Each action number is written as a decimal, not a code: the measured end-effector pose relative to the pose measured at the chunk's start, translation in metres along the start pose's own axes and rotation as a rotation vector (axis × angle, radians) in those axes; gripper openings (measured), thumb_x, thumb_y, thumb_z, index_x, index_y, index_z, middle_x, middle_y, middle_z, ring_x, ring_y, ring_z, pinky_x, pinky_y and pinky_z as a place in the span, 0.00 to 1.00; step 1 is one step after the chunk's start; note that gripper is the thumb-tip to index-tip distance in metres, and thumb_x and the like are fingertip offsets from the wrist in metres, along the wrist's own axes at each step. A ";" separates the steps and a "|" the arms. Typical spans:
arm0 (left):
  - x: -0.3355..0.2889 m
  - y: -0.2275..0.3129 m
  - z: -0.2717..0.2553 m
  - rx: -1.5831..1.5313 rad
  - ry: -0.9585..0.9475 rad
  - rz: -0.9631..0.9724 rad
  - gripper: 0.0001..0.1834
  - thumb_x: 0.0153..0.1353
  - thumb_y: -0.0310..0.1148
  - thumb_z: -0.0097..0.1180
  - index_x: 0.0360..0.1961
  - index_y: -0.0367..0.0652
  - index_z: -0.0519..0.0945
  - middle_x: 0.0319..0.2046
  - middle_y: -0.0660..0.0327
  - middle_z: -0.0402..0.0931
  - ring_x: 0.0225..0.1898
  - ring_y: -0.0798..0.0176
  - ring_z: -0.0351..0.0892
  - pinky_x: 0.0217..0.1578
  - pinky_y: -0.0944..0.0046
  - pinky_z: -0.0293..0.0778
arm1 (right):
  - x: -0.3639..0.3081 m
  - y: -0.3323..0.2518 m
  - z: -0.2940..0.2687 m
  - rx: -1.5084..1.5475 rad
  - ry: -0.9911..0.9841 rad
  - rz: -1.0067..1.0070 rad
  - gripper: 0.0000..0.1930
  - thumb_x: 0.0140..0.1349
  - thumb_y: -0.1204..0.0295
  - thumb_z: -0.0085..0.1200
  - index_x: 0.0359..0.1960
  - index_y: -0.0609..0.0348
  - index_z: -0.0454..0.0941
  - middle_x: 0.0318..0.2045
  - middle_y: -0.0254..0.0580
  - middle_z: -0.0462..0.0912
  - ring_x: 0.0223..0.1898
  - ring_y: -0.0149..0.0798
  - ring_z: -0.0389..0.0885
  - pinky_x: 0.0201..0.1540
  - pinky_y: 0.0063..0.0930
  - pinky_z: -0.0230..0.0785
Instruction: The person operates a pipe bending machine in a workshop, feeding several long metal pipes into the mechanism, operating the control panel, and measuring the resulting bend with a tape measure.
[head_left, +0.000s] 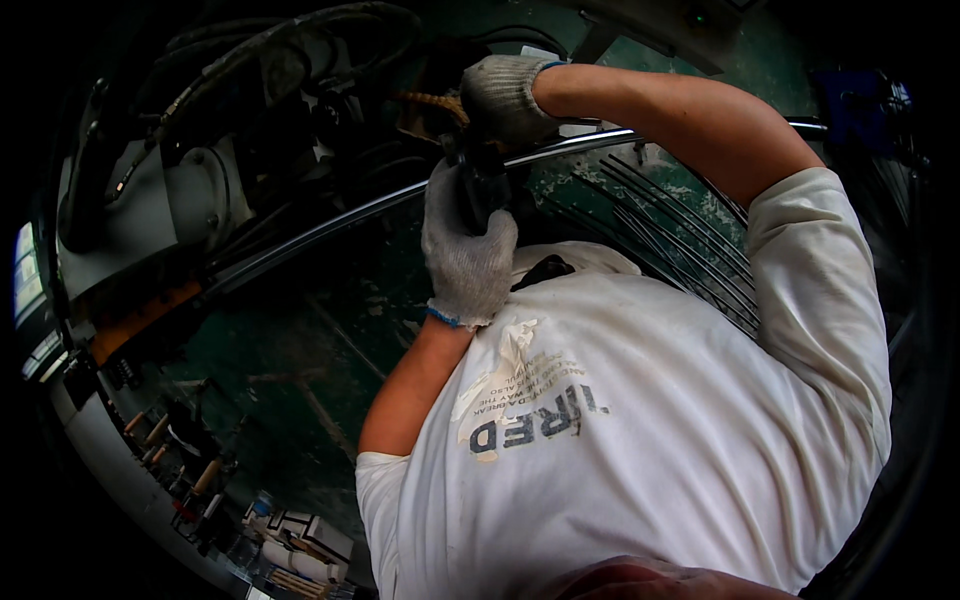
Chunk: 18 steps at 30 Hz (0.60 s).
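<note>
My left hand (468,250), in a grey knit glove, is wrapped around a dark, rounded part (480,175); its thumb and fingers close on either side. Shadow hides what kind of part it is. Just above, my right hand (505,95), gloved too, is bent over the upper end of this part with its fingers curled under. What lies inside the right hand is hidden. A brownish-yellow, ridged piece (435,102) sticks out to the left beside the right hand. Close by both hands, a shiny metal rod (345,218) crosses behind the dark part.
Several thin dark rods (680,230) lie to the right, beyond my shirt. On the left stands a machine with a pale round housing (200,195) and thick hoses (250,60). Wooden-handled tools (205,478) and boxes (310,540) are at lower left, by the worn green floor (300,370).
</note>
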<state>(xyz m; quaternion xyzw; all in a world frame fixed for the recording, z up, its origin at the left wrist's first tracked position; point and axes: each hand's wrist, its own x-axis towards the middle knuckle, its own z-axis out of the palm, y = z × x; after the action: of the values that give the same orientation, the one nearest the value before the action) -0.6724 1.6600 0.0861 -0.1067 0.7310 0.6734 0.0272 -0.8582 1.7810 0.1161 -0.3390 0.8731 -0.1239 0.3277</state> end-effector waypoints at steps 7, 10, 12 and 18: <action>0.002 0.001 0.004 0.014 0.042 0.041 0.33 0.55 0.20 0.52 0.65 0.31 0.71 0.51 0.50 0.77 0.51 0.56 0.79 0.59 0.57 0.76 | 0.002 -0.034 -0.012 -0.273 -0.155 0.020 0.15 0.70 0.66 0.58 0.55 0.53 0.87 0.46 0.48 0.90 0.47 0.47 0.90 0.51 0.43 0.82; 0.001 0.004 0.004 0.035 0.053 0.058 0.32 0.54 0.19 0.51 0.65 0.31 0.71 0.50 0.50 0.77 0.50 0.56 0.79 0.58 0.57 0.76 | -0.002 -0.027 -0.012 -0.146 -0.125 0.015 0.14 0.69 0.62 0.60 0.46 0.58 0.89 0.38 0.51 0.90 0.42 0.49 0.90 0.47 0.42 0.83; 0.001 0.007 0.007 0.035 0.058 0.058 0.31 0.54 0.19 0.51 0.63 0.31 0.72 0.49 0.50 0.77 0.50 0.56 0.79 0.58 0.58 0.76 | -0.002 -0.023 -0.011 -0.131 -0.091 -0.016 0.15 0.69 0.60 0.61 0.42 0.60 0.90 0.34 0.52 0.90 0.38 0.50 0.90 0.43 0.41 0.83; 0.002 0.020 0.005 0.056 0.024 0.011 0.29 0.53 0.20 0.50 0.60 0.31 0.73 0.49 0.50 0.76 0.48 0.55 0.79 0.56 0.57 0.76 | 0.003 -0.025 0.003 -0.044 -0.017 0.070 0.20 0.69 0.56 0.63 0.47 0.63 0.88 0.36 0.50 0.90 0.37 0.46 0.90 0.41 0.37 0.83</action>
<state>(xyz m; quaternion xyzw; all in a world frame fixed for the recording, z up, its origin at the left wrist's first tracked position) -0.6792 1.6663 0.1051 -0.1097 0.7504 0.6516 0.0177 -0.8453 1.7609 0.1234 -0.3163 0.8841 -0.0903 0.3318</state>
